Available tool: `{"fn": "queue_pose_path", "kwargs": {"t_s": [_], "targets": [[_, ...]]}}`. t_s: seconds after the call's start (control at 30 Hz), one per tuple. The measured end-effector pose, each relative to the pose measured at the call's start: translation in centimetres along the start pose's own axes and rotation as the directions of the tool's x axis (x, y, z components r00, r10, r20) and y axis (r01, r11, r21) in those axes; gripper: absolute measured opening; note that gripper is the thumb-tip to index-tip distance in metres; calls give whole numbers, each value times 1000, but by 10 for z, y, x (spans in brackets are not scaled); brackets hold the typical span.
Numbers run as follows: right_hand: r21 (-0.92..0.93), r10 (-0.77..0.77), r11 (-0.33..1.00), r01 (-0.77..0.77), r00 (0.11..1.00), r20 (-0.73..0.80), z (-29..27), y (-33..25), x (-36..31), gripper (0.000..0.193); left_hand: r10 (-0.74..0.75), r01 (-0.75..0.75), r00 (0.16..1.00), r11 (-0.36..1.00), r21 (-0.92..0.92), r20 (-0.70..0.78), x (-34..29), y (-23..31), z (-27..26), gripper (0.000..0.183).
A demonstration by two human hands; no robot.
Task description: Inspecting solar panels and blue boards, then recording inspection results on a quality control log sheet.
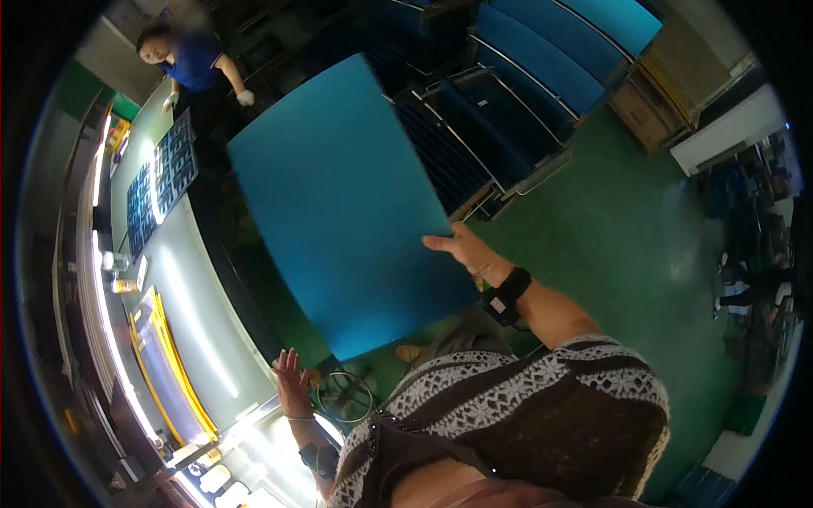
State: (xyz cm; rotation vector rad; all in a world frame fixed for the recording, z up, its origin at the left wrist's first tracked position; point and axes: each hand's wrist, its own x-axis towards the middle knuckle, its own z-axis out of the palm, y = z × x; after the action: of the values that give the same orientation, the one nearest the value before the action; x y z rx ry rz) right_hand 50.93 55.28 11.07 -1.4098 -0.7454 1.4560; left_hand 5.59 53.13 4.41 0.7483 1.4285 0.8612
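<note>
A large flat blue panel (339, 203) is tilted in front of me, well off the floor. My right hand (464, 249) grips its right edge, thumb lying over the face and the other fingers hidden behind. My left hand (292, 385) is apart from the panel, fingers spread, holding nothing, close to the front edge of the lit worktable (199, 296). Yellow-edged screen frames (165, 364) lie on that table, left of this hand. Farther along rests a dark patterned sheet (163, 173).
A co-worker (199, 72) in a blue shirt and white gloves stands at the table's far end. Racks (525, 59) with blue panels fill the back. Cardboard boxes (644, 114) stand behind right. A round metal stool base (345, 396) sits near my feet. Jars (114, 262) stand on the table.
</note>
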Motion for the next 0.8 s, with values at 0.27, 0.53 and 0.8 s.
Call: {"fn": "queue_pose_path", "kwargs": {"t_s": [0.27,0.53,0.8], "targets": [[76,-104,993,88,964,243,34,23,13,34,-60,167,914,957,-236,401,54,45,37,70],[-51,109,994,-98,937,333,94,56,65,37,-81,83,996,993,85,-27,26,54,-17,37],[-85,148,989,-122,791,593,230,81,161,33,-125,-131,917,803,-581,-378,-26,-17,-93,31]]}}
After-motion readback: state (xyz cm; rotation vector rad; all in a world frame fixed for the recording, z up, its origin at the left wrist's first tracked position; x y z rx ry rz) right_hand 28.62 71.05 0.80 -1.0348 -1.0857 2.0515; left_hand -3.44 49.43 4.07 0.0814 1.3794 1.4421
